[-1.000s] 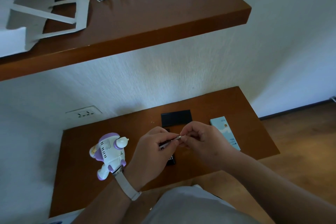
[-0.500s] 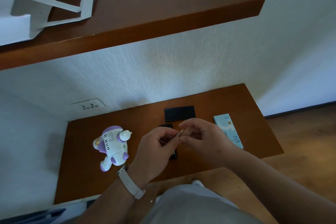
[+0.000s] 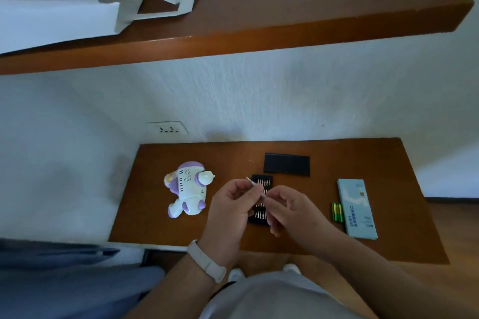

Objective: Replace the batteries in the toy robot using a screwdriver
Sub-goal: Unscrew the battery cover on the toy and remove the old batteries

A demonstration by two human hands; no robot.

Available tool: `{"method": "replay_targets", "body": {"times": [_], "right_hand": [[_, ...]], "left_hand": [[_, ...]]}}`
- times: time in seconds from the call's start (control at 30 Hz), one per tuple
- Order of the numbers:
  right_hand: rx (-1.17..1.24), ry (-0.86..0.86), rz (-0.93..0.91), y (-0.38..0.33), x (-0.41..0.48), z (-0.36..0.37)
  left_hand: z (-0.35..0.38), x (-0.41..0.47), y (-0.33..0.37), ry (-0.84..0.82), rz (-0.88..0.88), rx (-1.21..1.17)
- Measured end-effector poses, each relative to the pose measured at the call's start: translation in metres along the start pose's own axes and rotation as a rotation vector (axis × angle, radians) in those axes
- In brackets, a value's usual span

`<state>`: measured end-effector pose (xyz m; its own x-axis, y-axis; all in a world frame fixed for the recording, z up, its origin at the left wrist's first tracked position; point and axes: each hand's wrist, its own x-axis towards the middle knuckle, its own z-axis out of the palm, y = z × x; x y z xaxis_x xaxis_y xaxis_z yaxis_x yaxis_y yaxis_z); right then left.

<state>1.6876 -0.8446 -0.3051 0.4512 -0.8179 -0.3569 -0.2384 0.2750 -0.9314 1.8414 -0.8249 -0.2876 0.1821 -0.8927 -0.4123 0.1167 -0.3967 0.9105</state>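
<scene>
A white textured wall is backing a low brown wooden table point(image 3: 363, 158). Above the table's middle, the left hand point(image 3: 230, 210) is curling its fingers round a slim screwdriver point(image 3: 253, 184), while the right hand point(image 3: 293, 212) is pinching the tool's other end. An open black bit case point(image 3: 262, 181) is lying beneath both hands, its lid point(image 3: 287, 164) near the back edge. The toy robot point(image 3: 188, 189) is lying towards the left edge. Green batteries point(image 3: 337, 212) are resting just beside a light blue box point(image 3: 357, 208) near the right edge.
</scene>
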Motion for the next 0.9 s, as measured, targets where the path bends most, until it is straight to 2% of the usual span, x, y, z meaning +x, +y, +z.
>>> {"method": "replay_targets", "body": {"times": [0.23, 0.43, 0.6, 0.73, 0.9], "right_hand": [[0.064, -0.125, 0.059, 0.002, 0.016, 0.027], [0.025, -0.037, 0.149, 0.001, 0.031, 0.045], [-0.027, 0.059, 0.201, -0.009, 0.044, 0.066], [-0.03, 0.146, 0.226, -0.016, 0.051, 0.087], [0.008, 0.268, 0.281, -0.02, 0.055, 0.113]], "left_hand": [[-0.028, -0.008, -0.024, 0.125, -0.112, -0.017], [-0.085, 0.022, -0.039, 0.341, -0.127, 0.007], [-0.147, 0.066, -0.056, 0.465, -0.075, 0.267], [-0.179, 0.093, -0.076, 0.382, -0.095, 0.331], [-0.196, 0.116, -0.092, 0.207, -0.018, 0.343]]}}
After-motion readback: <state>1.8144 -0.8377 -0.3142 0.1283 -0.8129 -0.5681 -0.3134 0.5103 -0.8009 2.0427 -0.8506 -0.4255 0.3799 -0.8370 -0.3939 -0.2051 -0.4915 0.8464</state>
